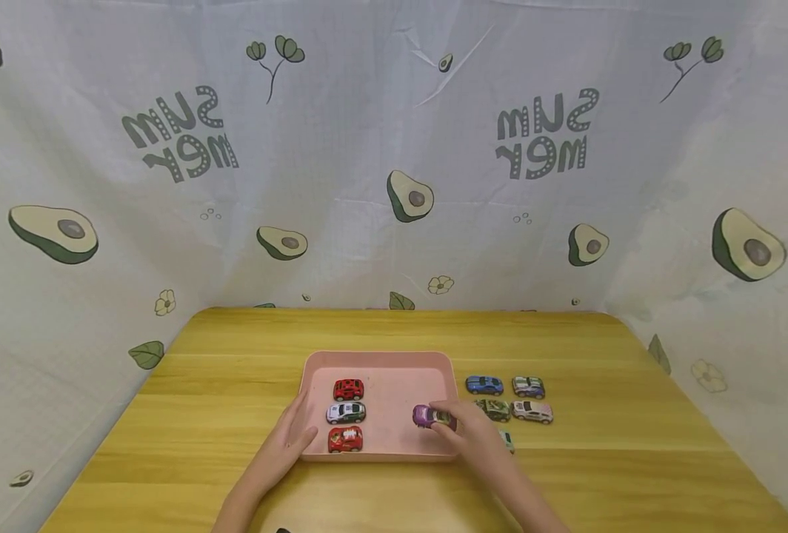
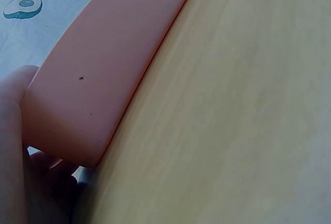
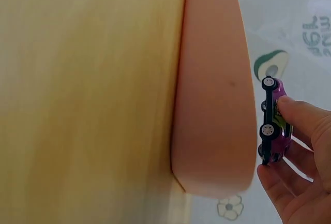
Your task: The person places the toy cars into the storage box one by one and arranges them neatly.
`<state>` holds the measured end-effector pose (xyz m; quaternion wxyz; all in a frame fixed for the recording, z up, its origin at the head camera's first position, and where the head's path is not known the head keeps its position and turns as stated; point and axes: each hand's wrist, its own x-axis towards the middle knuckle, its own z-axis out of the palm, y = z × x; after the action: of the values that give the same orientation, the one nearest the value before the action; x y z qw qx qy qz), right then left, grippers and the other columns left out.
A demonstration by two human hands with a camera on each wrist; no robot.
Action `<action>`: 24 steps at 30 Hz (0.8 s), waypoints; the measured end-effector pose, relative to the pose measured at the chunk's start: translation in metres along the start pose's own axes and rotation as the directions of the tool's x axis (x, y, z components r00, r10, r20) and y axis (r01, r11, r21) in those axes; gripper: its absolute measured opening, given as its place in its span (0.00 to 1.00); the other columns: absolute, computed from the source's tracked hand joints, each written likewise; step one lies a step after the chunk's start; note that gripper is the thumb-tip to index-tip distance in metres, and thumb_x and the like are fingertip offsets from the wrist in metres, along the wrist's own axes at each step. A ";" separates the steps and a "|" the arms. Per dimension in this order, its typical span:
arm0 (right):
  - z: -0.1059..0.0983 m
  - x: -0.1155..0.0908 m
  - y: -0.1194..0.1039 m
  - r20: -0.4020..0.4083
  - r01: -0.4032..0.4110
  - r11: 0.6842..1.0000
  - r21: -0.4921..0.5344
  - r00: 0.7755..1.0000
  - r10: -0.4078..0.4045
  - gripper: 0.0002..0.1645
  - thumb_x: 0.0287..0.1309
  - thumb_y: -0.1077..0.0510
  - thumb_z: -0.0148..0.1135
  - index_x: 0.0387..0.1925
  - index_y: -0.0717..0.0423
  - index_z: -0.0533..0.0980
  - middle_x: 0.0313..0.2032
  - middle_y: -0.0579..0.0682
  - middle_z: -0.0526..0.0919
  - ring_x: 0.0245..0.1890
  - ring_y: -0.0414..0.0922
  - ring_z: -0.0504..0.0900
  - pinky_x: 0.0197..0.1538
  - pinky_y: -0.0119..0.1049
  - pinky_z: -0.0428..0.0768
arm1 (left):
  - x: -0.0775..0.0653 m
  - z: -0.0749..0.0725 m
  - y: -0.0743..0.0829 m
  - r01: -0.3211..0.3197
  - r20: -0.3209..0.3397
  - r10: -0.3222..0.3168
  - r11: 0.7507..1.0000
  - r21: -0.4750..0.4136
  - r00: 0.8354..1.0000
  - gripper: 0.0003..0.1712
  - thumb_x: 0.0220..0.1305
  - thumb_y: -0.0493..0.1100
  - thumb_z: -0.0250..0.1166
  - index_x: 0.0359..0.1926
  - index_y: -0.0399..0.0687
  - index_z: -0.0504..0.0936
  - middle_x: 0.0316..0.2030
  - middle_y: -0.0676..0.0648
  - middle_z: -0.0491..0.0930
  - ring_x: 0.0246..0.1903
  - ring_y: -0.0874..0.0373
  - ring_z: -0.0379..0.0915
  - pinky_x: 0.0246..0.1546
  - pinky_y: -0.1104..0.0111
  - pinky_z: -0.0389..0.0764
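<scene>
My right hand [image 1: 470,429] pinches a purple toy car [image 3: 279,123] between thumb and fingers, above the right side of a pink tray [image 1: 387,359]. In the right wrist view the car's wheels face the tray's outer wall. My left hand [image 1: 284,444] holds the tray at its near left corner, thumb over the rim and fingers along the outer left wall. Inside the tray, on its left, a red toy car [image 1: 348,389], a white and green toy car [image 1: 346,413] and another red toy car [image 1: 345,439] form a column.
Right of the tray on the wooden table [image 1: 234,385] stand a blue car [image 1: 484,384], a white and purple car [image 1: 529,387], a green patterned car [image 1: 495,410] and a pale pink car [image 1: 532,411]. My right hand partly hides a light green car [image 1: 508,442]. A printed curtain [image 1: 347,148] surrounds the table.
</scene>
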<state>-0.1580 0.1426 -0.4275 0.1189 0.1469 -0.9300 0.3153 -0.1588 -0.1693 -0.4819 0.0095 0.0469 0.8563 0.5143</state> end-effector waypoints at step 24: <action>0.032 0.024 -0.024 0.366 0.084 0.996 -0.020 0.928 -0.071 0.12 0.47 0.52 0.66 0.37 0.50 0.80 0.39 0.46 0.83 0.43 0.46 0.80 0.49 0.43 0.77 | 0.001 0.000 -0.002 0.012 -0.006 -0.012 1.000 0.012 1.000 0.40 0.63 0.56 0.54 0.70 0.53 0.47 0.70 0.37 0.46 0.68 0.36 0.40 0.64 0.39 0.45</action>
<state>-0.1762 0.0999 -0.4319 -0.0411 0.2373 -0.9348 0.2610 -0.1595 -0.1702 -0.4840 0.0096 0.0404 0.8597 0.5091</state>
